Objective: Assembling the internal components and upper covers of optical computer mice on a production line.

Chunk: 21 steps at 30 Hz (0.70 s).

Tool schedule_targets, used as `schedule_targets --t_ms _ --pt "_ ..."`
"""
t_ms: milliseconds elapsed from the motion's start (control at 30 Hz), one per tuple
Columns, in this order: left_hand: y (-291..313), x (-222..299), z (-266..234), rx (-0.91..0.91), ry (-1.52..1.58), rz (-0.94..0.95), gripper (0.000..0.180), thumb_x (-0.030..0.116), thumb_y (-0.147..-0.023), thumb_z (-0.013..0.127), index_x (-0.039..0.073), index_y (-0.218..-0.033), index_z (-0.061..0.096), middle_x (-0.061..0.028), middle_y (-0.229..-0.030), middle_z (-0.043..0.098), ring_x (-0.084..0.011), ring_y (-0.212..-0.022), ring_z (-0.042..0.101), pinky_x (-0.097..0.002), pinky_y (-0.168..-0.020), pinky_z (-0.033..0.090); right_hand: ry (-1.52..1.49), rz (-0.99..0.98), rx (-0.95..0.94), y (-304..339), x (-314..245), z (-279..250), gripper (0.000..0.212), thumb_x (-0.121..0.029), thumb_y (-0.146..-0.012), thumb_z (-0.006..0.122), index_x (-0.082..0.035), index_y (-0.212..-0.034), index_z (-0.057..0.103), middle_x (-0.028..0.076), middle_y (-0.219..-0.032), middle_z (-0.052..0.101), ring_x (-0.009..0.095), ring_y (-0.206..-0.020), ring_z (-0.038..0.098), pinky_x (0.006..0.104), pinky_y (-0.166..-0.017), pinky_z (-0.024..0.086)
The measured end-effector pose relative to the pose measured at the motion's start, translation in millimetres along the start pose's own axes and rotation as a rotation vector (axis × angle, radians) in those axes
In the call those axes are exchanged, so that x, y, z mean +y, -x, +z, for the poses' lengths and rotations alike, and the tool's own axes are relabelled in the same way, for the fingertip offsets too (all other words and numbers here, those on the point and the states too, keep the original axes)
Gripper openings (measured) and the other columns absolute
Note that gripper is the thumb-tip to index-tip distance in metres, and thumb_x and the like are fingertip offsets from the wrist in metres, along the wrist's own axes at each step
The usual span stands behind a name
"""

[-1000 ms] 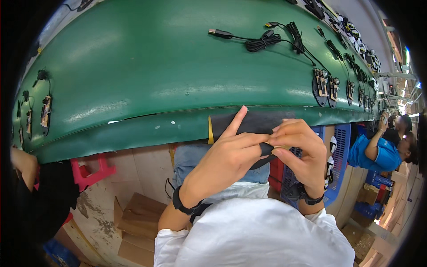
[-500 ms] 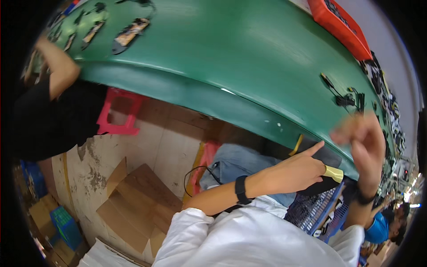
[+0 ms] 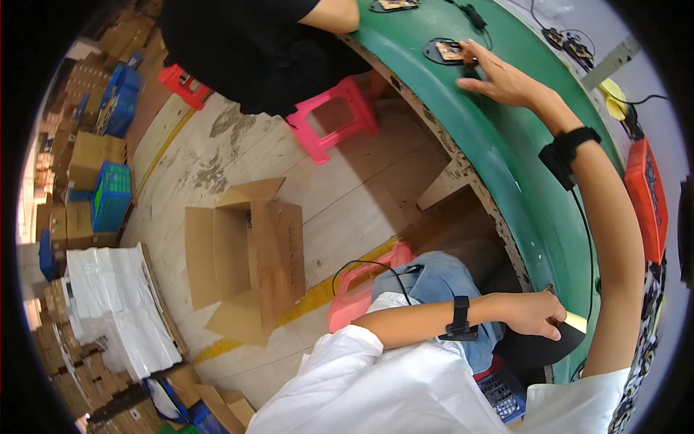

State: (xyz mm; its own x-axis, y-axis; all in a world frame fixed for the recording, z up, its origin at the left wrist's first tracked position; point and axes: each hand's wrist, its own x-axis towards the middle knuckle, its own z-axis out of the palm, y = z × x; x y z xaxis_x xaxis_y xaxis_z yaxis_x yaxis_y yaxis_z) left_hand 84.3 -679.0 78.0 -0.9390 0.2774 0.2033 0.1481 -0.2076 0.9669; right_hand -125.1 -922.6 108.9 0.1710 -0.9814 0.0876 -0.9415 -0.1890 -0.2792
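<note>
My right hand (image 3: pixel 502 78) reaches far along the green table, its thumb and fingers apart. The fingertips meet the near edge of a device with a dark oval base (image 3: pixel 434 50) and an exposed tan inside; whether they grip it cannot be made out. A dark patch shows between thumb and fingers. At the table's near edge, my left hand (image 3: pixel 533 315) is closed, fingers curled, above a black sheet-like piece (image 3: pixel 531 349) with a pale yellow strip (image 3: pixel 576 322). What those fingers hold, if anything, is hidden. Black straps with small boxes sit on both forearms.
Another similar device (image 3: pixel 397 5) lies farther along the green table (image 3: pixel 426 94), near a co-worker's bare elbow (image 3: pixel 338 14). A red bin (image 3: pixel 645 199) stands along the right side. Pink stools (image 3: pixel 340 119) and an opened carton (image 3: pixel 278 253) are on the floor.
The view has swung left. My right hand has gone from the near right side of the table to the far device. The left index finger, stretched out before, is now curled.
</note>
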Motion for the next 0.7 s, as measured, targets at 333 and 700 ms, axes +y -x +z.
schedule_targets --t_ms 333,700 --pt "-12 -20 5 -0.03 -0.054 0.109 0.03 0.019 -0.094 0.069 -0.007 -0.083 0.058 -0.0271 -0.066 0.055 -0.0475 -0.075 0.063 -0.0417 -0.117 0.041 0.11 0.114 -0.006 149 -42 -52 0.057 -0.051 -0.098 0.064 -0.002 -0.125 0.05 0.022 -0.119 0.064 0.041 -0.112 0.063 0.0459 -0.095 0.051" --pt "-5 -9 -15 -0.174 -0.053 -0.104 0.036 0.013 -0.095 0.074 0.006 -0.13 0.07 -0.0227 -0.132 0.068 -0.0394 -0.147 0.042 -0.0415 -0.108 0.044 -0.209 0.745 0.058 422 -103 -78 0.025 -0.019 -0.102 0.064 -0.003 -0.118 0.054 0.016 -0.13 0.067 0.029 -0.118 0.066 0.0398 -0.103 0.051"
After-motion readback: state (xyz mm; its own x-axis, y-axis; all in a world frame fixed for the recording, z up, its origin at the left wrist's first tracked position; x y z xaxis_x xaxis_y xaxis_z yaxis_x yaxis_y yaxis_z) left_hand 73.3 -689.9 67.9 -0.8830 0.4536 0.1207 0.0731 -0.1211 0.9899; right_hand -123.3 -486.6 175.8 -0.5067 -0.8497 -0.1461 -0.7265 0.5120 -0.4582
